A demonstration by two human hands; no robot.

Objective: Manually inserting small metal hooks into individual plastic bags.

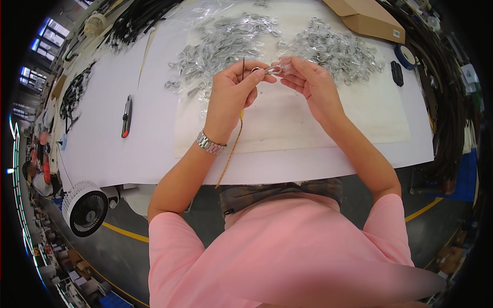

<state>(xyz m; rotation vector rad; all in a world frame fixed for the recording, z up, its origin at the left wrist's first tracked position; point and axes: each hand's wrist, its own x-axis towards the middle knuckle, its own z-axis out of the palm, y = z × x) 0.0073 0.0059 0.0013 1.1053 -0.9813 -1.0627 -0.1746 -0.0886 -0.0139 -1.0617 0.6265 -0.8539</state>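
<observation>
From the head view, the left hand (232,92) is closed on a thin braided cord (233,143) that trails back over the tabletop's (102,133) near edge, its dark tip poking up above the fingers. The right hand (308,84) pinches a small metal clip (268,70), and both meet above the middle of the tabletop. Heaps of metal clips (334,49) lie toward the far edge, with a utility knife (126,116) near the left edge. The cord tip (frayed, perhaps) could miss the clip's eye, or the clip could slip from that light pinch.
</observation>
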